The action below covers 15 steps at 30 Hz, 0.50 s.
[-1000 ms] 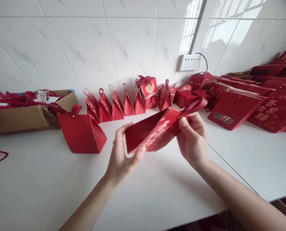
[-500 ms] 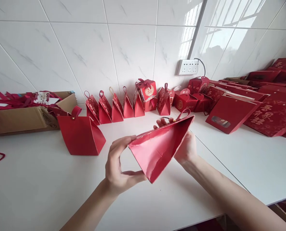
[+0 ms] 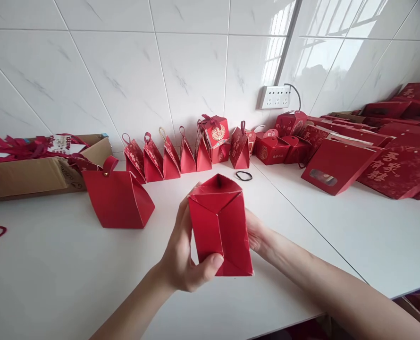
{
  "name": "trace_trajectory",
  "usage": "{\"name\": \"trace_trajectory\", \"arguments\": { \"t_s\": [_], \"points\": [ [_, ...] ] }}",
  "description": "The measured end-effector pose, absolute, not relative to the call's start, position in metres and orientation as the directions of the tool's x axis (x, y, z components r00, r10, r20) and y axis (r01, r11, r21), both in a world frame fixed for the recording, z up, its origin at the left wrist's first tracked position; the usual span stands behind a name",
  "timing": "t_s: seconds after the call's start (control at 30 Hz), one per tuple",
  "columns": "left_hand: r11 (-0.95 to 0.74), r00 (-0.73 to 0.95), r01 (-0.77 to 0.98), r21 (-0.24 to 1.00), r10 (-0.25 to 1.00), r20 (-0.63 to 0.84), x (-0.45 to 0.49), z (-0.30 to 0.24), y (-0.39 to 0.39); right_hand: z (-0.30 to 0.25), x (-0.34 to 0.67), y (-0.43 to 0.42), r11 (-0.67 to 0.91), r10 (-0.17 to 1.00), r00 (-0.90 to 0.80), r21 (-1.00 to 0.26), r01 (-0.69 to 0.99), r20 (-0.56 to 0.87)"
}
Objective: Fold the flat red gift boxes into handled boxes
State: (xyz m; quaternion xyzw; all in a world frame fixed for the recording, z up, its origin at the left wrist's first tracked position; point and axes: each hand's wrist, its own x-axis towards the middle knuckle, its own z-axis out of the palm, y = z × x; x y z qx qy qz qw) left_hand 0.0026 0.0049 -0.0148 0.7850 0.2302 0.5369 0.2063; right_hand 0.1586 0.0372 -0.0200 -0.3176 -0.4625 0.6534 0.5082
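Red box (image 3: 233, 231) | folded card | seamed four-sided base | left hand (image 3: 183, 257) gripping

We record: one left hand (image 3: 182, 257), bare; one right hand (image 3: 256, 231), bare, mostly hidden; left forearm (image 3: 137, 300) and right forearm (image 3: 312, 271), slender, bare.

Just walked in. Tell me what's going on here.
A person holds a red box in both hands above a white table, its folded underside facing the camera. The left hand has its thumb on that underside; the right hand is at the other side, mostly hidden behind the box. Another red carton stands to the left, a row of looped red cartons stands near the wall, and red packages are piled at the right.
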Motion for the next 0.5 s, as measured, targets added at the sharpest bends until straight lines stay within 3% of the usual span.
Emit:
{"name": "trace_trajectory", "arguments": {
  "t_s": [0.1, 0.17, 0.33, 0.5],
  "points": [
    [-0.714, 0.241, 0.049, 0.698, 0.687, 0.686, 0.002, -0.013, 0.005, -0.018, 0.161, 0.039, -0.399, 0.89, -0.401, -0.799, -0.45, -0.218],
    [-0.618, 0.181, -0.036, 0.785, 0.769, 0.613, 0.002, -0.013, 0.005, -0.012, 0.163, 0.042, -0.474, 0.877, -0.361, -0.702, -0.531, -0.319],
    [-0.413, 0.008, -0.218, 0.884, 0.905, 0.425, 0.003, -0.008, 0.012, 0.001, 0.166, 0.044, -0.385, 0.918, -0.211, -0.62, -0.684, -0.337],
    [-0.315, -0.04, -0.327, 0.891, 0.947, 0.32, 0.002, -0.002, 0.016, 0.0, 0.166, 0.044, -0.394, 0.916, -0.252, -0.594, -0.702, -0.311]
  ]
}}
